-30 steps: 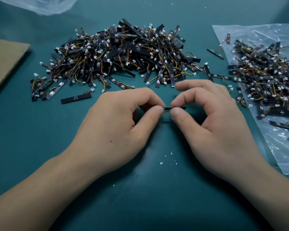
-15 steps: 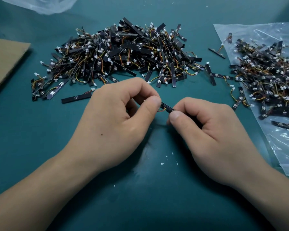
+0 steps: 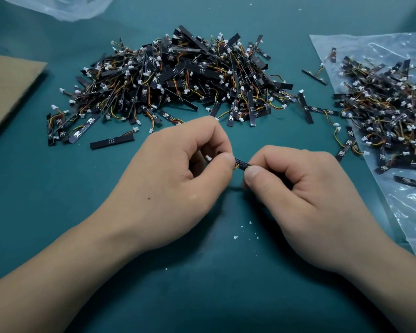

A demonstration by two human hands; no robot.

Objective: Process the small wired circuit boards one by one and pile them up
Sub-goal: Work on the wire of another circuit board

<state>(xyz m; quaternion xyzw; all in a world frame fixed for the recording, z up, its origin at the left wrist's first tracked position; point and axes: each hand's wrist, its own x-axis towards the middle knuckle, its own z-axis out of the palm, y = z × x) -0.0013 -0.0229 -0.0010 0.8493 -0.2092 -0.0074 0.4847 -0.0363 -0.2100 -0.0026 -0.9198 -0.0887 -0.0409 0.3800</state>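
**While pinched at both ends, one board tilted and moved toward the pile**

Though taken up and worked on, not yet laid on any heap. Held the small wired circuit board (image 3: 241, 163) above the green counter (image 3: 58, 212), between the two hands and apart from all other boards. Pinched its left end with thumb and forefinger of the left hand (image 3: 178, 174), with the white connector (image 3: 208, 157) showing in the hollow of that hand. Pinched the other end with the right hand (image 3: 298, 183), thumb in front and fingers folded over the rest of the strip. Left only a short black piece and a bit of orange wire visible between the thumbs.

Compared with one second ago: lay level then and showed more of its length. Tilted half a second later, with the left end higher, and kept that tilt until now. Moved both hands a little forward, toward the large pile (image 3: 178, 75). Brought the connector into view, hidden before.

Judged from this: probably busy at the wire end, with the step only half done and the board not ready for piling. Seemed far from finished as a whole, with a second heap (image 3: 389, 111) waiting on the plastic bag (image 3: 406, 212) at the right. Could not tell for sure which heap held the finished boards.
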